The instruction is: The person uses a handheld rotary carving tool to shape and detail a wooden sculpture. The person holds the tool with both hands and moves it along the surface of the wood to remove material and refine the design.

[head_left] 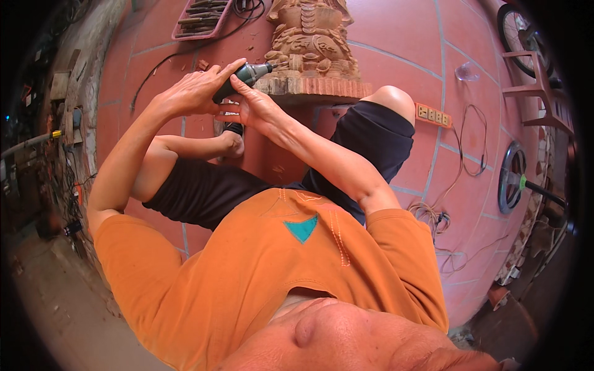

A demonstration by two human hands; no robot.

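Observation:
A dark green and black rotary tool (247,74) lies across both my hands, its thin bit pointing right at the lower part of a carved wooden statue (315,46). The bit's tip is at the carving, but I cannot tell whether it touches. My left hand (201,89) is closed over the tool's left side, fingers reaching along its top. From below, my right hand (260,111) grips the tool, with its thumb up against the body and the other fingers partly hidden behind it. The statue has rounded, layered relief and a rough, reddish block base (315,88).
A pink tray (198,18) of carving chisels sits at the upper left beside a black cable (164,62). Right of my knee lies an orange power strip (433,115) with its cord trailing. Further right are a clear cup (467,72), a plastic chair (538,93) and a round black base (512,177).

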